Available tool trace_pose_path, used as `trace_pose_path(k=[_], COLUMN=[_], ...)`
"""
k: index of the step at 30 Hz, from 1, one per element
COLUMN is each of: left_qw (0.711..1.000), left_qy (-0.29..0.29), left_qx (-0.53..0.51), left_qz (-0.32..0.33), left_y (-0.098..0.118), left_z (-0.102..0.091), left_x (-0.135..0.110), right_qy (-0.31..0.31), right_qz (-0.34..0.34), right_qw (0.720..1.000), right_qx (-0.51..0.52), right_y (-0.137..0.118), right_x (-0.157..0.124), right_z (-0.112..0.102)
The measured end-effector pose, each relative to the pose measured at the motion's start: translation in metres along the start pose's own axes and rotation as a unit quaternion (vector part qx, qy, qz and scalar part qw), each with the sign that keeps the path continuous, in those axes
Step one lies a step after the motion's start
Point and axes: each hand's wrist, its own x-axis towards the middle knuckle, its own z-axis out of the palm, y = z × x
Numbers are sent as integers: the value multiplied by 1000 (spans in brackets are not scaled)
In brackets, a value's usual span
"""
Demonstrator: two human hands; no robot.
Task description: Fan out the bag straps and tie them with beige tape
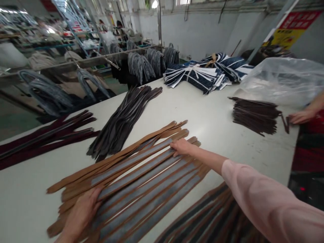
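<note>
A long white cutting table (215,111) is filling the view, running away toward twelve o'clock, and bundles of cut fabric strips are lying across it in separate heaps, seemingly so that colours stay sorted. At six o'clock a fan of tan strips with grey lining (136,168) is spreading diagonally toward one o'clock, each strip lying lining side up and overlapping its neighbour. The person is pressing both hands flat on this fan, apparently to keep the strips from sliding. The left hand (81,212), at seven o'clock, is lying open with fingers spread over the near ends, gripping nothing. The right hand (181,146), in a pink sleeve (265,202), is reaching to the centre and resting open-palmed on the far ends; whether its fingertips are pinching a strip cannot be told. At ten o'clock dark grey strips (124,121) are lying, with maroon strips (45,138) at nine. At two o'clock a co-worker's hand (301,117) is touching a stack of dark brown strips (255,114)
</note>
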Motion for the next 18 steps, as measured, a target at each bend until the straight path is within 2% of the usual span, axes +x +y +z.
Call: trace_pose_path(k=[2, 4, 6, 8, 11, 14, 18], left_qw=[999, 997, 993, 988, 984, 989, 991], left_qy=[-5, 21, 38, 32, 13, -6, -68], left_qx=[-32, -68, -109, -151, -177, -145, -116], left_qz=[12, 4, 0, -1, -16, -29, -23], left_y=[8, 11, 8, 3, -2, -3, -5], left_z=[11, 20, 25, 27, 25, 19, 8], left_x=[-2, -6, -10, -12, -9, -4, -5], right_qy=[-4, -8, -3, -1, -17, -29, -44], right_qz=[31, 53, 64, 78, 99, 87, 95], right_qw=[999, 997, 994, 991, 990, 995, 994], right_qx=[18, 47, 83, 109, 95, 37, 15], right_y=[0, 6, 14, 19, 18, 14, 19], right_x=[2, 2, 1, 0, 1, 3, -1], right_z=[13, 22, 28, 31, 29, 22, 13])
